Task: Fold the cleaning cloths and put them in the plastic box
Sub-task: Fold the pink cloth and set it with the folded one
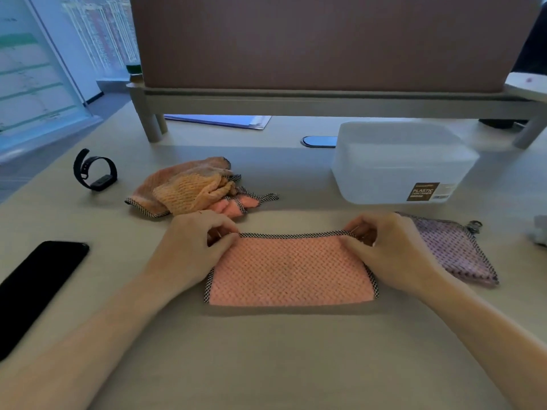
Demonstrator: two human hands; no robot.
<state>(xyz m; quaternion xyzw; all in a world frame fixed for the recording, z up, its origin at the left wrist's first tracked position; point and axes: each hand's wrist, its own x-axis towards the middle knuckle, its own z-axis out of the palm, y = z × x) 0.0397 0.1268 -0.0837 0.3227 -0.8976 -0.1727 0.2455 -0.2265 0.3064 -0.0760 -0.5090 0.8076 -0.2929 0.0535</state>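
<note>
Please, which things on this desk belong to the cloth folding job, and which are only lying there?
For the job: pink cloth, pinched by left hand and right hand; purple cloth; crumpled cloth heap; plastic box.
Lying about: phone; watch; papers.

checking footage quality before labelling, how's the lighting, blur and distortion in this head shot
Head view: dim, cool light from the window upper left; pink cloth, left hand and right hand sharp, soft shadow along the cloth's near edge; wide-angle distortion bows the shelf and stretches the forearms; plastic box label soft, partly legible.
</note>
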